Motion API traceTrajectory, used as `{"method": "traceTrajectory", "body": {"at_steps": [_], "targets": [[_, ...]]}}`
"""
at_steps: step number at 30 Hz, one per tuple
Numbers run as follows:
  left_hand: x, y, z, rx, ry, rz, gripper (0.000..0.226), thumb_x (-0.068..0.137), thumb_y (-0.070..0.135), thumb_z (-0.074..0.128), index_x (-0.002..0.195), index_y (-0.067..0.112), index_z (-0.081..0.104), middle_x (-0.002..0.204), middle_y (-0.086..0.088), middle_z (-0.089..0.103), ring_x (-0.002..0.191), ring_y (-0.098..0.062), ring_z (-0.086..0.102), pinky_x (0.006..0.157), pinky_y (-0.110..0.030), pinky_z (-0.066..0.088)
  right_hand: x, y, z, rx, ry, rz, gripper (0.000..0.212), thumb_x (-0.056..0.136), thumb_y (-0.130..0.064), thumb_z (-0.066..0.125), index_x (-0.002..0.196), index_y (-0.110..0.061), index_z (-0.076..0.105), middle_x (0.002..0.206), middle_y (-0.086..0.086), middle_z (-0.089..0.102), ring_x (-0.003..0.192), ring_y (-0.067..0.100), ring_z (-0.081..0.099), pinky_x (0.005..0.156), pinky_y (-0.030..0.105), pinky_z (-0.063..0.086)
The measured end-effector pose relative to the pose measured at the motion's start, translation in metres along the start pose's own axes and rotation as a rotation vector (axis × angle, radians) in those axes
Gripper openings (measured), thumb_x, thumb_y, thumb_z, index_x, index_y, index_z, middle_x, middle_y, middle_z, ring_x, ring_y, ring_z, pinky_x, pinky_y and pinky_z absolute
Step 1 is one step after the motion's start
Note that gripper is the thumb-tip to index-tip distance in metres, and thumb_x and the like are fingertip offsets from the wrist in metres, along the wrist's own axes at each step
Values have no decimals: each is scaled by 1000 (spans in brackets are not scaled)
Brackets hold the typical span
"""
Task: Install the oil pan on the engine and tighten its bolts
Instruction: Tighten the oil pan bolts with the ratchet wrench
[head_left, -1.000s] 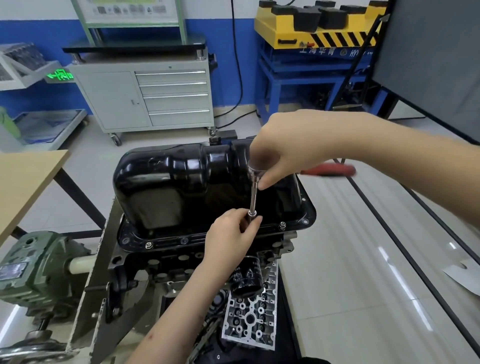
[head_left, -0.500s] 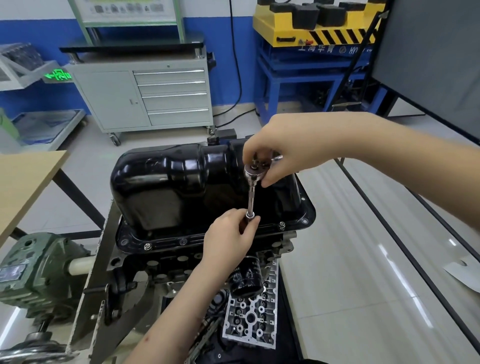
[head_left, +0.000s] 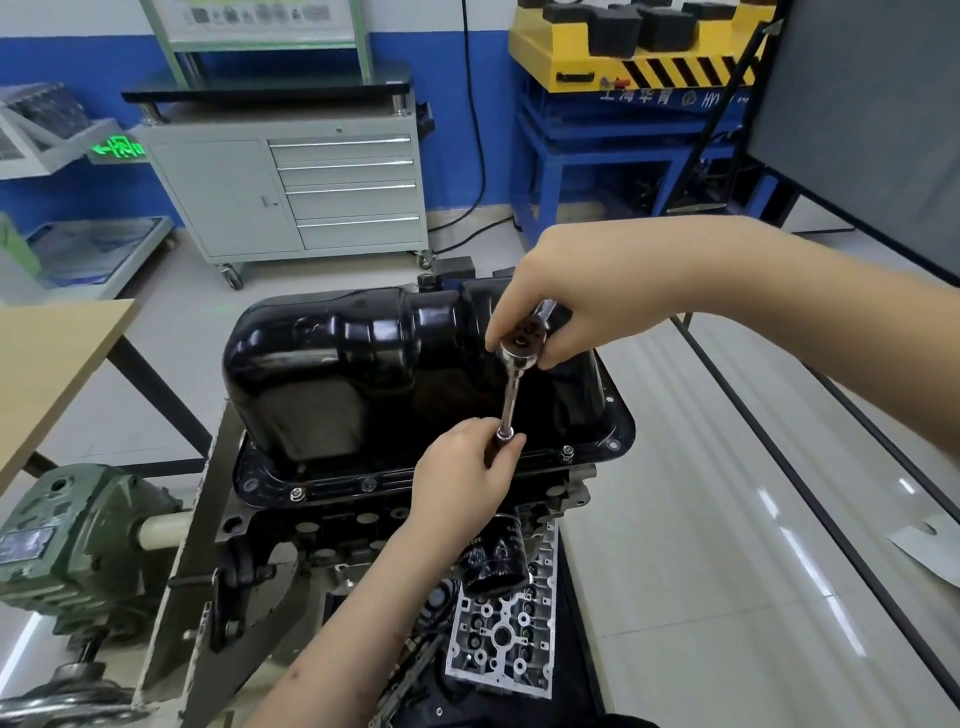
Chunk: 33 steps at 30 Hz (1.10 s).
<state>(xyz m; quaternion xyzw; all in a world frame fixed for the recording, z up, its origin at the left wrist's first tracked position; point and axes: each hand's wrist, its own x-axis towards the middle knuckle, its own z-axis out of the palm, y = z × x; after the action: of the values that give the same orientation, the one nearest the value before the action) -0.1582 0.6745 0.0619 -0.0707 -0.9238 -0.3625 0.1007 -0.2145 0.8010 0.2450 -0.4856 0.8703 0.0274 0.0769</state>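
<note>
The glossy black oil pan (head_left: 332, 374) sits on the upturned engine (head_left: 353, 525), which is held in a stand. Bolts (head_left: 297, 493) show along the pan's near flange. A chrome ratchet with an extension bar (head_left: 509, 400) stands upright over the near flange. My right hand (head_left: 566, 306) grips the ratchet head at the top; the handle is hidden under the palm. My left hand (head_left: 467, 478) pinches the socket at the bar's lower end, hiding the bolt under it.
A black oil filter (head_left: 493, 561) and a grey cylinder head (head_left: 504, 634) lie below the engine. A green gearbox (head_left: 78, 540) is at the left, a wooden table (head_left: 47, 358) beyond it. A grey tool cabinet (head_left: 296, 192) and a dark screen (head_left: 872, 114) stand behind.
My right hand has turned on the ratchet head, and the red handle seen at the right a second ago is now out of sight. My left hand has stayed on the socket.
</note>
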Motion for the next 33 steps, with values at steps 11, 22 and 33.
{"method": "traceTrajectory", "body": {"at_steps": [11,22,33], "targets": [[1,-1,2,12,43,-63,30,86,38,57,62,24,44,52,9,41,50,-6,42,47,-18,23,1,-2,7,-100,27,123,43,66,-63,50,62,-20,51,52,-8,50,47,4,42,44,22,26],[2,-3,0,-4,-4,-32,20,86,36,57,72,21,55,62,8,48,58,-7,47,50,-16,31,2,4,4,-84,13,54,29,74,-42,65,94,-22,65,68,-14,59,63,2,50,56,17,36],[3,-1,0,8,6,11,27,89,32,54,67,18,46,57,10,40,54,-7,40,48,-14,25,5,1,3,12,-21,2,8,76,-41,60,79,-34,57,68,-8,59,63,5,50,56,17,37]]}}
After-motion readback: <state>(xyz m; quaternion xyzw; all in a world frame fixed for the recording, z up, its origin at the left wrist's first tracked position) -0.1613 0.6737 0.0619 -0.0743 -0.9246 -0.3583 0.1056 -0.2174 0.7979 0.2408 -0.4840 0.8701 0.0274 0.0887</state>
